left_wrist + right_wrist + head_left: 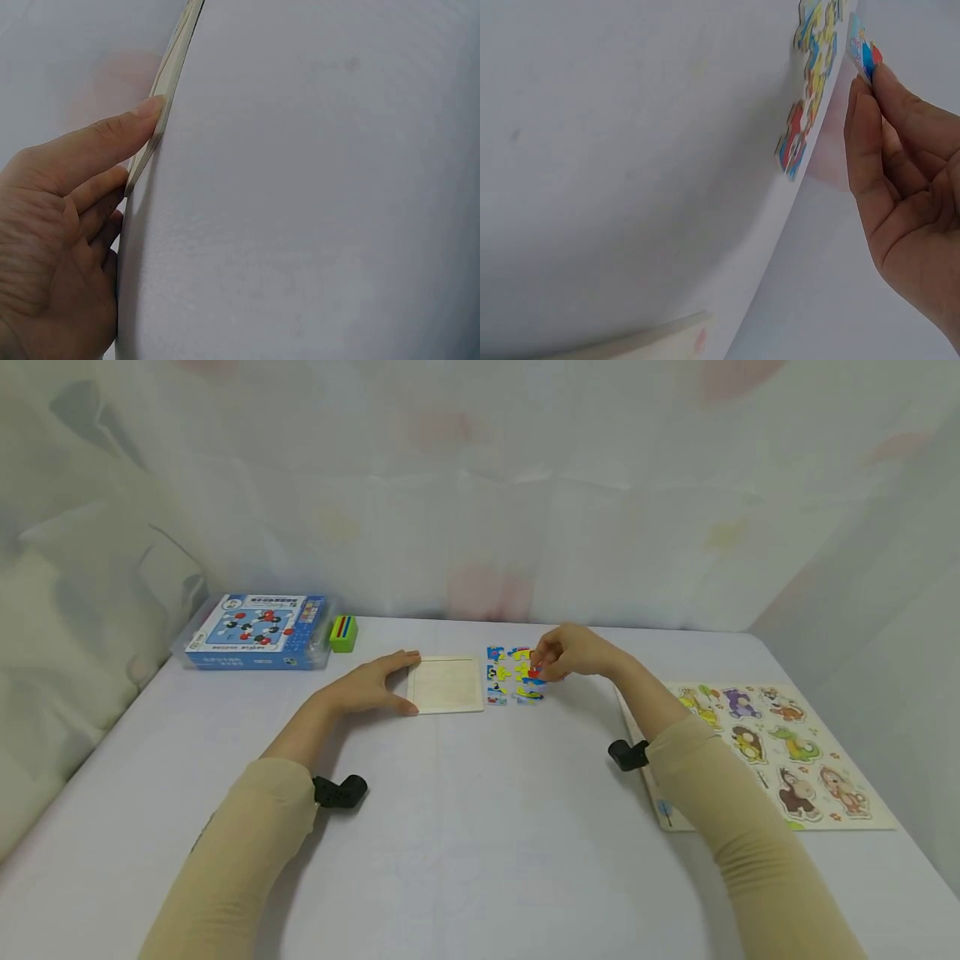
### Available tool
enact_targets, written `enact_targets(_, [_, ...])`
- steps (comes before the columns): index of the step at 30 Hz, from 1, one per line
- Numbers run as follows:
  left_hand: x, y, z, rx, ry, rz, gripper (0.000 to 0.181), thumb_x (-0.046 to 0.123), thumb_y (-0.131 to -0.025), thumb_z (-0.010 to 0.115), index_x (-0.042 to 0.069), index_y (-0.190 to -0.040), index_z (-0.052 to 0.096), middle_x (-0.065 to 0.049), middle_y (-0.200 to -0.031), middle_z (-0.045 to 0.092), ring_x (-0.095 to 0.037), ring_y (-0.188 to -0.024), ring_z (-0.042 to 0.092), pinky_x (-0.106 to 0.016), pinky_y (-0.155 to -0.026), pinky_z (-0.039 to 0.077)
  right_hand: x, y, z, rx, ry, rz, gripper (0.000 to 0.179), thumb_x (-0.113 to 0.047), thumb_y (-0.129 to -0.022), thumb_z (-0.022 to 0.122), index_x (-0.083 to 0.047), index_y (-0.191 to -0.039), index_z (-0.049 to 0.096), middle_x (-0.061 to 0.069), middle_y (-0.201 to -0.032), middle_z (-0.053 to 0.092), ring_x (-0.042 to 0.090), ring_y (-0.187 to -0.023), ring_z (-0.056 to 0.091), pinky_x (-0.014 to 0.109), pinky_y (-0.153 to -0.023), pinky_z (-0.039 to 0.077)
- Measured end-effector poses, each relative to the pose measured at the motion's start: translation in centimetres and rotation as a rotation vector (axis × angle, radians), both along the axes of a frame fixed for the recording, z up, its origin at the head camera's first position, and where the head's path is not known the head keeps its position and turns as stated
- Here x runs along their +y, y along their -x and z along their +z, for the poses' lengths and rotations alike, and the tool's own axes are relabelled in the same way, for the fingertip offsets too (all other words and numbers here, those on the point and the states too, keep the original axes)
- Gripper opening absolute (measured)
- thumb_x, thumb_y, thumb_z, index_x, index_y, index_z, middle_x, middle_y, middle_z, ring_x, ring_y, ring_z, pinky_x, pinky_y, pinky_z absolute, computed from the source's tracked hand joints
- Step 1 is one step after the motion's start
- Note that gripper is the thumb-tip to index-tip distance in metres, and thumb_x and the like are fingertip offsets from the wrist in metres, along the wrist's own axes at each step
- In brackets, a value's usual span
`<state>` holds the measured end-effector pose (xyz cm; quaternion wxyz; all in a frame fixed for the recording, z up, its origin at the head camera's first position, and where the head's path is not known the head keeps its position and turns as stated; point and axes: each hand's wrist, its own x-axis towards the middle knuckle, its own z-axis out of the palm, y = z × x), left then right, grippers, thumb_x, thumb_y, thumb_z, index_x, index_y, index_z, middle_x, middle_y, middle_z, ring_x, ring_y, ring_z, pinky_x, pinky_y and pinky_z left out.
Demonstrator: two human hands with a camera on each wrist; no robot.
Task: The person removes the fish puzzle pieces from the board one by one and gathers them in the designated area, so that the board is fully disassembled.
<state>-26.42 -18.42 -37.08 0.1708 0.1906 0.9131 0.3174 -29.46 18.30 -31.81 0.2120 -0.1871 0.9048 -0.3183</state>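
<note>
My left hand (371, 683) spans the left side of a shallow wooden puzzle tray (446, 687), thumb at its near corner and fingertips at its far one. In the left wrist view, the thumb (112, 142) lies on the tray's edge (171, 71). Colourful jigsaw pieces (497, 673) lie flat just right of the tray, in blue, yellow and red. Over their right side, my right hand (576, 652) pinches one puzzle piece (863, 51) between thumb and fingertips. That piece is light blue with red and dark blue patches and is held above the table in the right wrist view.
On the right, partly under my right forearm, lies a large animal puzzle board (810, 768). A blue boxed molecule set (255, 631) stands at the back left, beside a small green block (343, 634) with coloured stripes. A pale curtain (480, 510) hangs behind the table.
</note>
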Motion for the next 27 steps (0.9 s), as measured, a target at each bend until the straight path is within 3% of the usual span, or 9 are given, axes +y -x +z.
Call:
enact_targets(5, [-0.1, -0.1, 0.0, -0.003, 0.0, 0.0, 0.101, 0.039, -0.078, 0.081, 0.013, -0.158, 0.025, -0.005, -0.169, 0.013, -0.031, -0.158, 0.004, -0.055, -0.128, 0.007, 1.2, 0.0, -0.2, -0.041, -0.008, 0.002, 0.02, -0.007, -0.085, 0.07, -0.005, -0.105, 0.07, 0.001, -0.082, 0.059, 0.016, -0.08, 0.061, 0.028, -0.078, 0.057])
enact_targets(20, [-0.2, -0.1, -0.1, 0.001, 0.004, -0.005, 0.102, 0.04, -0.078, 0.081, 0.013, -0.158, 0.024, -0.006, -0.169, 0.014, -0.031, -0.158, 0.005, -0.054, -0.128, 0.008, 2.6, -0.2, -0.2, -0.109, -0.036, 0.061, 0.02, -0.004, -0.085, 0.07, -0.001, -0.105, 0.071, 0.001, -0.082, 0.065, 0.013, -0.076, 0.062, 0.03, -0.077, 0.058])
enact_targets(27, [-0.1, -0.1, -0.1, -0.001, 0.012, 0.002, 0.102, 0.041, -0.078, 0.081, 0.014, -0.158, 0.024, -0.006, -0.169, 0.014, -0.031, -0.158, 0.005, -0.054, -0.128, 0.007, 2.7, -0.3, -0.6, -0.109, -0.072, 0.026, 0.023, -0.006, -0.085, 0.072, -0.003, -0.108, 0.072, 0.001, -0.084, 0.066, 0.014, -0.077, 0.063, 0.03, -0.078, 0.058])
